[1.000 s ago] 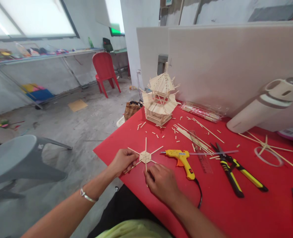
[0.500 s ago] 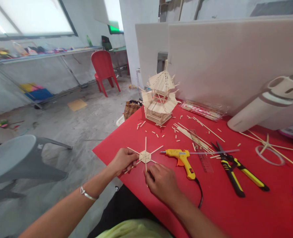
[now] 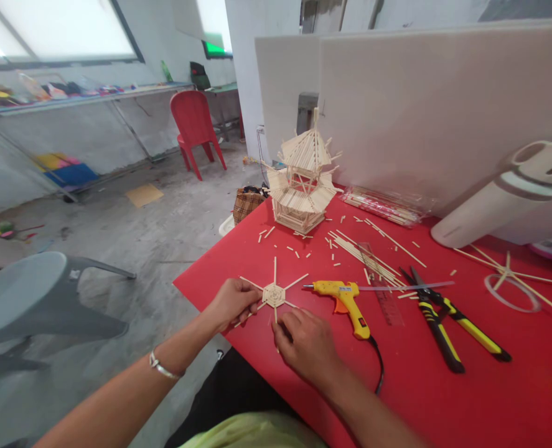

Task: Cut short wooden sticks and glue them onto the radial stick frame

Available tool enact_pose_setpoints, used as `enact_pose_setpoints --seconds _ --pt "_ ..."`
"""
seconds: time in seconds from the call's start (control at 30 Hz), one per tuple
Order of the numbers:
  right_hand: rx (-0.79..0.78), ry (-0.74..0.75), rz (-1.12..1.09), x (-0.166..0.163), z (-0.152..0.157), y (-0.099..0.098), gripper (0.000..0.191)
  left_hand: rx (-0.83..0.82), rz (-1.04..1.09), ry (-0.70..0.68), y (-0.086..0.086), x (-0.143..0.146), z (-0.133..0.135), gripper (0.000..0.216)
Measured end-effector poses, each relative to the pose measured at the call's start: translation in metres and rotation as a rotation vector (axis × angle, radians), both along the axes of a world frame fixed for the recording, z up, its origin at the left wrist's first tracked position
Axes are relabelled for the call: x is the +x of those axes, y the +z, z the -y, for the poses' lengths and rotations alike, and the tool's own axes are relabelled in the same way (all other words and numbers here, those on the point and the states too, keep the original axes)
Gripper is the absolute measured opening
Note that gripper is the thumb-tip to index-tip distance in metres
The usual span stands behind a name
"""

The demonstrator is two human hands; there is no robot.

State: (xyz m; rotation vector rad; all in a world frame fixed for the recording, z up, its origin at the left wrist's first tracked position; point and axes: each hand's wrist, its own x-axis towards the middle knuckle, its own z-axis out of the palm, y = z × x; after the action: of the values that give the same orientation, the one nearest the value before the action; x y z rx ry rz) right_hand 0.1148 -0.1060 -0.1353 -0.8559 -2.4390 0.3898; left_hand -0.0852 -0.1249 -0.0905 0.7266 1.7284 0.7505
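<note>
A flat star of thin wooden sticks with a woven hexagon centre point(image 3: 274, 294) lies on the red table point(image 3: 444, 398) near its front corner. My left hand point(image 3: 231, 303) pinches the star's left spokes, fingers closed on them. My right hand point(image 3: 304, 344) rests just below the star, fingertips curled down against its lower spoke. A yellow glue gun point(image 3: 345, 298) lies right of the star, nozzle pointing at it, its black cord trailing toward me.
A stick pagoda model point(image 3: 301, 183) stands at the table's back left. Loose sticks point(image 3: 366, 258), a ruler point(image 3: 385, 298), yellow-handled cutters point(image 3: 448, 323), a second stick star on a tape ring point(image 3: 509, 286) and a white appliance point(image 3: 509, 193) lie to the right. White panels back the table; a grey chair point(image 3: 33, 298) stands left.
Both hands stay on the stick star; only the view has shifted slightly.
</note>
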Motion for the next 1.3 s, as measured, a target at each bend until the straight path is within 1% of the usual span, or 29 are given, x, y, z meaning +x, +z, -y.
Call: enact_pose_setpoints --seconds 0.13,0.27,0.4,0.57,0.8,0.97,1.17,1.3 --pt "-0.005 0.001 -0.004 0.0 0.0 -0.001 0.02 0.009 0.012 0.005 -0.001 0.0 0.0 0.028" --pt "0.013 -0.003 -0.018 -0.001 0.0 0.003 0.022 0.017 0.002 -0.007 -0.002 0.0 0.001 0.029" --pt "0.022 -0.004 -0.033 -0.002 -0.001 0.005 0.023 -0.003 -0.005 0.004 0.001 0.001 0.0 0.027" --pt "0.023 -0.003 -0.027 -0.001 0.0 0.003 0.022 -0.002 0.005 0.017 0.002 0.001 0.0 0.024" --pt "0.037 -0.021 -0.015 -0.001 0.001 0.003 0.022 0.065 -0.027 0.035 -0.003 0.002 0.002 0.026" --pt "0.015 -0.027 0.009 0.0 0.001 0.007 0.017 0.061 -0.08 0.067 -0.005 0.005 0.002 0.028" --pt "0.007 -0.026 -0.02 0.004 0.002 0.011 0.013 0.066 -0.135 0.109 0.0 0.011 0.003 0.026" --pt "0.016 -0.029 -0.052 0.005 0.002 0.012 0.009 0.052 -0.132 0.105 0.005 0.011 0.004 0.022"
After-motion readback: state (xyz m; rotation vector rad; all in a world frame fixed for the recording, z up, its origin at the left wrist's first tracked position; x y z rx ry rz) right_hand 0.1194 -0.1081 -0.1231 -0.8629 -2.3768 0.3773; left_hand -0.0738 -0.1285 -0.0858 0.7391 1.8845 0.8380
